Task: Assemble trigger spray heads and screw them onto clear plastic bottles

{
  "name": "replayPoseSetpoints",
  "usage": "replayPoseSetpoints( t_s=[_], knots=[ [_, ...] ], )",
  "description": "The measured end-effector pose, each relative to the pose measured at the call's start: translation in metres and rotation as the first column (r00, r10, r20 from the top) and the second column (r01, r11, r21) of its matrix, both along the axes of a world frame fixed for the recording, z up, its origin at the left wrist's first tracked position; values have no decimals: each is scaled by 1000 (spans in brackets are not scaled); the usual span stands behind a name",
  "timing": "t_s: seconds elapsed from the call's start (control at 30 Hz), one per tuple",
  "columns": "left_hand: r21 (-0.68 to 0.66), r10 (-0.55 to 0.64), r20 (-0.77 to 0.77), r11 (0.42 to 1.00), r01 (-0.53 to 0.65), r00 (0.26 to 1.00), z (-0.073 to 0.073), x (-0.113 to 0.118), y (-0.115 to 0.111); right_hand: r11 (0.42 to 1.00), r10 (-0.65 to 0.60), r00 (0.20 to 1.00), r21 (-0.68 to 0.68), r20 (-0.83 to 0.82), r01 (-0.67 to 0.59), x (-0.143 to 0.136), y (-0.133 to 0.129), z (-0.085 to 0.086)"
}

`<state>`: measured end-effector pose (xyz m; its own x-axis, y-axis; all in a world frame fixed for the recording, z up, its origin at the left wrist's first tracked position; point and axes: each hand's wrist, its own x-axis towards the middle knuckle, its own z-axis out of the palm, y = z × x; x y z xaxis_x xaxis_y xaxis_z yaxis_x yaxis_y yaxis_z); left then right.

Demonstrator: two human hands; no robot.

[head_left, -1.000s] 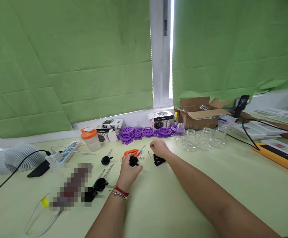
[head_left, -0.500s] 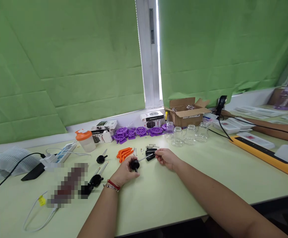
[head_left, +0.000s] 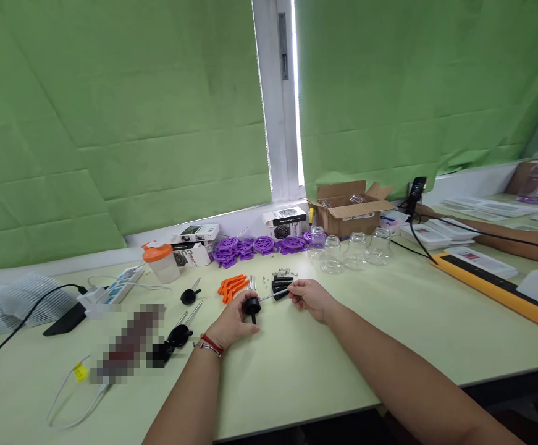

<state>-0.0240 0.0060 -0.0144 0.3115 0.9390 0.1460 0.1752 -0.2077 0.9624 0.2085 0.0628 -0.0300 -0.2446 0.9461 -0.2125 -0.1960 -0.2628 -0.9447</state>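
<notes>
Head view: the left hand (head_left: 237, 321) has its fingers clamped around a black round piece (head_left: 251, 306), held just above the near middle of the desk (head_left: 324, 377), with a short black stem pointing down toward the person. A thin metal rod (head_left: 271, 296) runs from this piece to the right, and the fingers of the right hand (head_left: 314, 300) are pinched together at its far end; whether they also hold something small there cannot be told. Just beyond the rod lie several black cylinders (head_left: 281, 286) side by side, with a group of coil springs (head_left: 285, 272) behind them. Orange parts (head_left: 232, 288) lie beyond the left hand, next to a few slim metal pins (head_left: 251, 282). To the left, another black piece with a rod (head_left: 188, 296) rests on the desk, and a second rodded black piece (head_left: 180, 335) sits nearer the person. Along the back stand a shaker bottle (head_left: 162, 264) with an orange lid, printed boxes (head_left: 192, 253), a row of purple parts (head_left: 264, 245), clear jars (head_left: 356, 254) and an open cardboard box (head_left: 349, 221). At the far right, another person's forearm (head_left: 509, 240) reaches over the desk, beyond an orange power strip (head_left: 491, 287).
</notes>
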Motion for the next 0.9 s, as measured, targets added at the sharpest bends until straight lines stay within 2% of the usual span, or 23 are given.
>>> replayPoseSetpoints(
  t_s=[0.2,0.5,0.9],
  knots=[
    [-4,-4,-8,1000,4,1000,-3,-2,2,1000,7,1000,4,4,-7,0,-2,2],
    [17,14,-46,1000,-13,999,-3,0,2,998,29,999,47,18,-30,0,1,-3],
    [25,-3,-14,1000,4,1000,1,2,-1,990,51,986,123,160,-72,-3,-4,1]
  ],
)
